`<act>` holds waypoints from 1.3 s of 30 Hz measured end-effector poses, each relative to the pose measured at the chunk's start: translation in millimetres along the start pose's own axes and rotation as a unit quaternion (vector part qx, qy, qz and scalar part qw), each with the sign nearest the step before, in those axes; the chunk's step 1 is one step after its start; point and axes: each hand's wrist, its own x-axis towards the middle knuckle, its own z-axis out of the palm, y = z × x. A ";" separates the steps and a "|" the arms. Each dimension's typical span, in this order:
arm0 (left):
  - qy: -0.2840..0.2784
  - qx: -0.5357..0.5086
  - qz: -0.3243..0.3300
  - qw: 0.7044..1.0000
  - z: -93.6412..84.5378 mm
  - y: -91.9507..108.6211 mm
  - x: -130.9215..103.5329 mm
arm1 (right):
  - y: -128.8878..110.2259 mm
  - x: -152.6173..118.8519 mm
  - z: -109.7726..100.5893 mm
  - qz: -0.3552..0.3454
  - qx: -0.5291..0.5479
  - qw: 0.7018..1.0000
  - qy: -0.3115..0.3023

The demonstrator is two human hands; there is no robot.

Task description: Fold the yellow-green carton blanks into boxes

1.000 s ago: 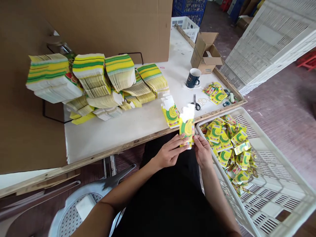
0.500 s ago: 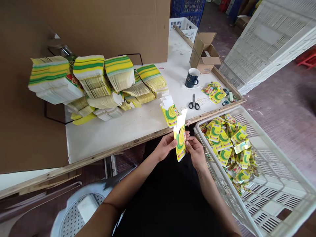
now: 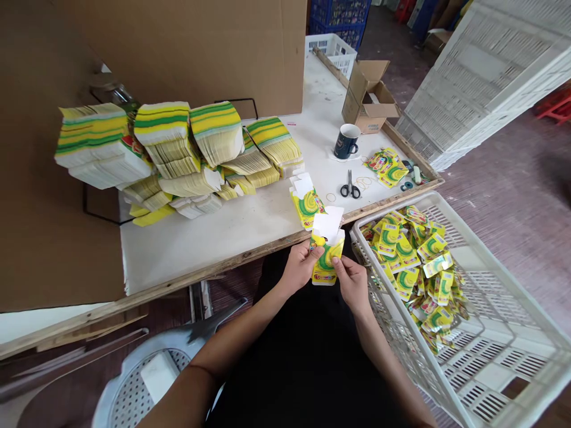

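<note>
Between my two hands is a small yellow and green printed carton [image 3: 329, 252], its white flaps standing up at the top. My left hand [image 3: 301, 266] pinches its left side, thumb on the front. My right hand [image 3: 353, 278] grips the right edge, also with the thumb in front. Just beyond, at the table's front edge, lies another flat yellow carton [image 3: 307, 205] with white flaps. Bundled stacks of flat cartons [image 3: 167, 139] are piled on the left of the table. Folded cartons [image 3: 405, 252] lie heaped in a white plastic crate [image 3: 504, 285] to my right.
On the white table [image 3: 214, 238] are black scissors [image 3: 350, 185], a dark mug [image 3: 347, 141], rubber bands, a cardboard box [image 3: 368, 98] and a small pile of cartons [image 3: 388, 166]. A large cardboard sheet [image 3: 200, 53] stands behind the stacks. A grey plastic stool [image 3: 129, 380] is at lower left.
The carton has turned from nearly edge-on to face me, with its flaps spread wider. My right thumb has moved onto its front, and both hands still hold it.
</note>
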 end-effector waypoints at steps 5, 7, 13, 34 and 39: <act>0.038 0.040 0.060 0.997 3.0 0.5 -3.8 | -2.3 2.6 -0.6 -0.032 -0.063 0.996 0.051; 0.030 0.055 0.068 0.996 3.3 1.3 -5.9 | -2.5 4.4 -2.4 -0.037 -0.054 0.996 0.056; -0.078 0.085 0.065 0.991 -3.4 2.3 -5.1 | -2.2 4.4 -8.8 -0.079 -0.049 0.993 0.074; -0.191 0.032 -0.035 0.980 -15.6 7.8 -2.7 | -11.0 10.6 -21.8 -0.108 -0.055 0.991 0.065; -0.136 0.051 -0.024 0.989 -15.7 6.3 -3.3 | -19.2 8.7 -30.9 -0.142 -0.107 0.984 0.020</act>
